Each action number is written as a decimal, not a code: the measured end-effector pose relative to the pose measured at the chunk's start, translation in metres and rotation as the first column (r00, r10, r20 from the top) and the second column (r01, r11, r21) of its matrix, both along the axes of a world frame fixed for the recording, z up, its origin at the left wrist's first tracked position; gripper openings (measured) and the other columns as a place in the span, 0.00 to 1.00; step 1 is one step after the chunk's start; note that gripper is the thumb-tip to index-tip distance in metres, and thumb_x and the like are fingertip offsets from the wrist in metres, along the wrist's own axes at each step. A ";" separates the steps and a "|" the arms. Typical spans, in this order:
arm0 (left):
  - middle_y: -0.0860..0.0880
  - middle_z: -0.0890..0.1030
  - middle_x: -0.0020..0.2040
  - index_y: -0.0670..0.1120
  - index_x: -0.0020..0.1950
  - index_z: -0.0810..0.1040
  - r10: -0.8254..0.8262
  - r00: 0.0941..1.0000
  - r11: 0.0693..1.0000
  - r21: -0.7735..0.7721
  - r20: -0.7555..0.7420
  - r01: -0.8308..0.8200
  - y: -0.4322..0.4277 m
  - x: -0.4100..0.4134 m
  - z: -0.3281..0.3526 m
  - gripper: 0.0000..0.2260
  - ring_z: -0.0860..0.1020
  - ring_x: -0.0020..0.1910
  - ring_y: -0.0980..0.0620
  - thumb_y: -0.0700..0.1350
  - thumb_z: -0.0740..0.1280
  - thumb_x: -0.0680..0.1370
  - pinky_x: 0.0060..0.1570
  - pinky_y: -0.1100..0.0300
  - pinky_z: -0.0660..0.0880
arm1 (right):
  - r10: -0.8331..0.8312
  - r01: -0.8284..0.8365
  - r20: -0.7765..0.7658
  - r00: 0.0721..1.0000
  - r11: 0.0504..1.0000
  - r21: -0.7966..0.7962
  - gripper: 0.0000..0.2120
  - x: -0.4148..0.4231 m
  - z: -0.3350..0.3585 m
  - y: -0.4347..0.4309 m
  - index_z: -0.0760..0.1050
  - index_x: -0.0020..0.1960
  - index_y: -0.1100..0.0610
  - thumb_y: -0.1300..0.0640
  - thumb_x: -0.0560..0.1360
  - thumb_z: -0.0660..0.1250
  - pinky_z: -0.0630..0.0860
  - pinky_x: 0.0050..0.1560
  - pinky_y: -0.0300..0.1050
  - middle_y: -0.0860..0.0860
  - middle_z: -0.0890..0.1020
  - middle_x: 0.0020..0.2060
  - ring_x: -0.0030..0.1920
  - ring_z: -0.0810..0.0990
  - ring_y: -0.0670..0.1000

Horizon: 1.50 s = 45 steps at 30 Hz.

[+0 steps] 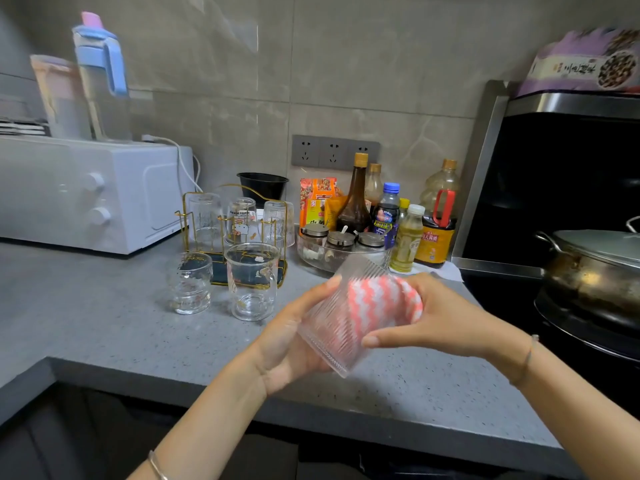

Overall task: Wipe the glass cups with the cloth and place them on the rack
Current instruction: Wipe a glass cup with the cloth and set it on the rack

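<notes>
My left hand (294,337) grips a ribbed glass cup (332,341), tilted with its mouth toward the right, above the counter's front. My right hand (436,317) holds a pink-and-white cloth (377,299) pushed into the cup's mouth. Behind stands a gold wire rack (194,216) with three glasses upside down on it; the middle one has a cartoon print (241,223). In front of the rack, on the counter, stand a small textured glass (189,282) and a larger glass mug with a handle (252,285), both upright.
A white microwave (83,195) stands at the left with jugs on top. Sauce bottles (356,199) and a glass dish of spice jars (332,247) stand behind my hands. A pot with a lid (595,268) sits on the stove at the right. The grey counter (104,327) has an edge near me.
</notes>
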<state>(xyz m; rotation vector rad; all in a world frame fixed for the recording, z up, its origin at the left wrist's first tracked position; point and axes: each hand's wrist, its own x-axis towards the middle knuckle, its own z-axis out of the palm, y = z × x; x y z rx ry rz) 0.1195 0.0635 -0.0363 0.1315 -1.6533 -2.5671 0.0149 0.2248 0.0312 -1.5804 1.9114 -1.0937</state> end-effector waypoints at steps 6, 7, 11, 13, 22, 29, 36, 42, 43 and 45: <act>0.40 0.80 0.62 0.45 0.60 0.82 0.040 0.993 0.999 -0.010 0.111 -0.039 -0.004 0.001 -0.005 0.33 0.77 0.63 0.42 0.70 0.65 0.68 0.69 0.44 0.68 | 0.008 -0.007 -0.032 0.999 0.999 0.045 0.07 0.005 -0.012 0.003 0.83 0.45 0.58 0.57 0.68 0.74 0.76 0.37 0.35 0.49 0.86 0.40 0.37 0.83 0.46; 0.40 0.80 0.62 0.45 0.60 0.82 0.067 0.992 0.997 0.033 0.106 -0.071 -0.004 0.001 -0.006 0.34 0.77 0.63 0.42 0.71 0.60 0.71 0.68 0.46 0.69 | -0.010 0.012 -0.063 0.998 1.000 0.028 0.08 0.006 -0.012 0.002 0.83 0.44 0.58 0.55 0.68 0.74 0.77 0.37 0.38 0.50 0.86 0.39 0.36 0.83 0.48; 0.41 0.82 0.58 0.45 0.62 0.80 0.238 0.971 0.968 0.084 0.000 -0.237 0.011 -0.001 -0.001 0.31 0.80 0.58 0.44 0.67 0.55 0.76 0.59 0.50 0.76 | -0.060 0.058 -0.062 0.996 0.998 -0.033 0.04 0.008 -0.013 -0.002 0.82 0.39 0.47 0.56 0.69 0.74 0.76 0.36 0.33 0.44 0.85 0.35 0.33 0.81 0.42; 0.43 0.84 0.55 0.45 0.61 0.80 0.377 0.926 0.926 -0.016 -0.021 -0.377 0.021 -0.003 0.001 0.27 0.82 0.56 0.46 0.64 0.59 0.75 0.62 0.48 0.74 | -0.038 0.035 -0.081 0.996 0.999 -0.028 0.06 0.014 -0.013 -0.004 0.82 0.36 0.47 0.57 0.68 0.75 0.73 0.33 0.31 0.44 0.84 0.31 0.29 0.78 0.40; 0.60 0.69 0.30 0.51 0.37 0.66 0.552 0.734 0.672 -0.311 -0.396 -0.672 0.024 -0.009 0.002 0.12 0.67 0.34 0.58 0.57 0.59 0.74 0.41 0.58 0.65 | -0.038 0.057 0.241 0.970 0.996 -0.070 0.07 0.025 -0.021 -0.005 0.82 0.46 0.55 0.62 0.68 0.73 0.74 0.41 0.28 0.45 0.86 0.38 0.39 0.83 0.40; 0.59 0.74 0.43 0.50 0.50 0.70 0.369 0.640 0.490 -0.444 -0.674 -0.750 0.015 -0.008 -0.002 0.15 0.74 0.43 0.56 0.59 0.53 0.77 0.48 0.59 0.71 | 0.050 -0.026 0.402 0.914 0.998 -0.066 0.18 0.018 -0.025 -0.002 0.79 0.57 0.54 0.59 0.68 0.73 0.75 0.61 0.42 0.53 0.83 0.56 0.59 0.80 0.52; 0.56 0.75 0.49 0.55 0.54 0.69 0.442 0.802 0.693 -0.415 -0.401 -0.589 0.016 -0.006 -0.001 0.26 0.77 0.51 0.55 0.73 0.53 0.69 0.53 0.55 0.74 | -0.077 0.106 0.336 0.939 0.992 -0.070 0.09 0.021 -0.019 -0.006 0.81 0.50 0.56 0.61 0.70 0.74 0.76 0.45 0.33 0.49 0.86 0.44 0.46 0.84 0.46; 0.48 0.79 0.55 0.53 0.65 0.71 0.423 0.892 0.832 -0.321 -0.160 -0.453 0.023 -0.009 0.002 0.29 0.78 0.29 0.53 0.69 0.58 0.72 0.24 0.61 0.73 | -0.293 0.364 0.287 0.912 0.902 -0.233 0.06 0.023 -0.006 -0.010 0.80 0.41 0.54 0.62 0.66 0.75 0.67 0.23 0.27 0.45 0.84 0.29 0.27 0.78 0.38; 0.53 0.80 0.49 0.55 0.59 0.72 0.452 0.873 0.817 -0.309 -0.183 -0.487 0.022 -0.010 0.001 0.21 0.77 0.29 0.54 0.66 0.58 0.73 0.24 0.61 0.72 | -0.329 0.391 0.268 0.905 0.892 -0.224 0.08 0.022 -0.008 -0.010 0.80 0.42 0.53 0.59 0.65 0.76 0.67 0.22 0.30 0.45 0.85 0.31 0.28 0.79 0.39; 0.60 0.78 0.39 0.59 0.49 0.69 0.487 0.845 0.779 -0.327 -0.223 -0.535 0.024 -0.010 0.003 0.09 0.76 0.30 0.55 0.62 0.58 0.77 0.26 0.62 0.73 | -0.389 0.432 0.233 0.891 0.884 -0.176 0.11 0.021 -0.011 -0.009 0.80 0.44 0.51 0.55 0.63 0.77 0.67 0.22 0.38 0.46 0.86 0.35 0.33 0.80 0.45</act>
